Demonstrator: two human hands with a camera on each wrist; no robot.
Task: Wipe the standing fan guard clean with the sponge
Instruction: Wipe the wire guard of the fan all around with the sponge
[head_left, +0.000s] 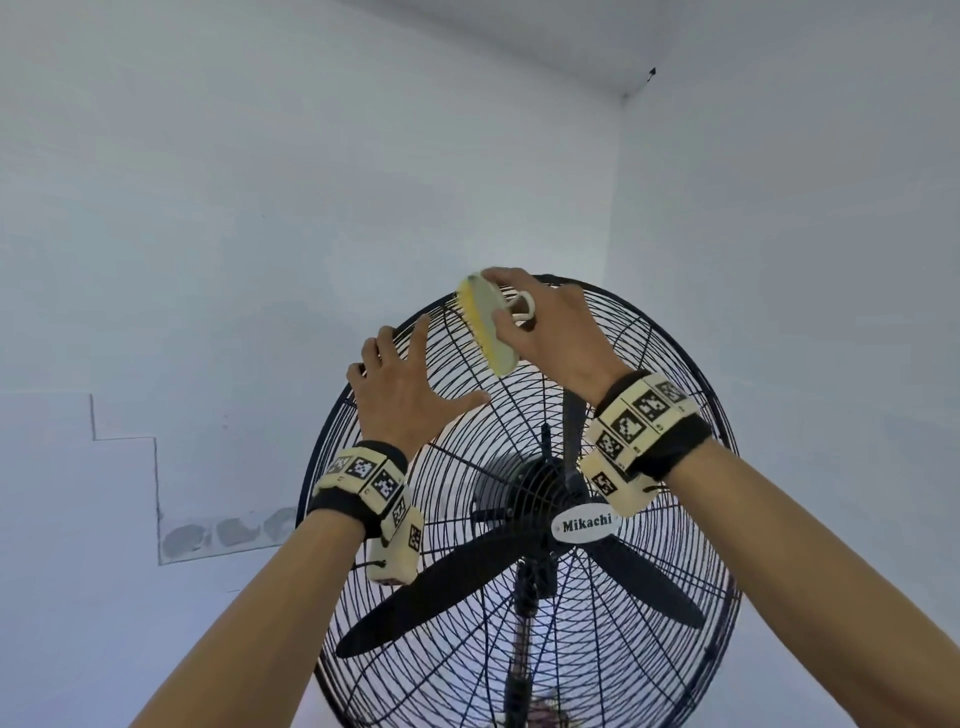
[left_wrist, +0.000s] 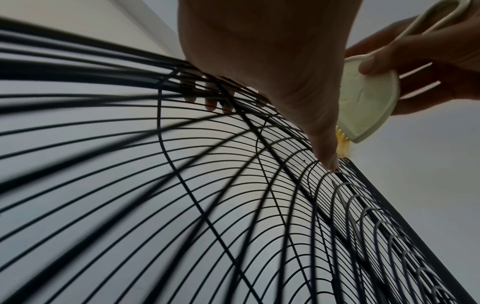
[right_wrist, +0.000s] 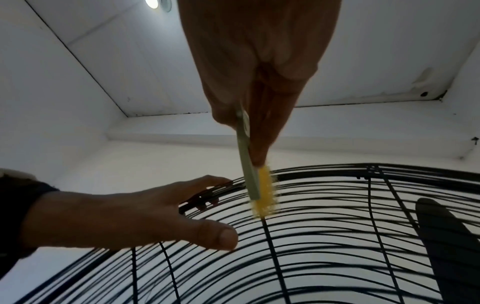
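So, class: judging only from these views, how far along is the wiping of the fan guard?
Done: nothing can be confirmed; no cleaned patch shows on the fan guard. In hand: the right hand grips the sponge, its yellow bristly face against the wires near the top rim, while the left hand steadies the guard with fingers spread. Left: seemingly the rest of the guard below, around the Mikachi badge.
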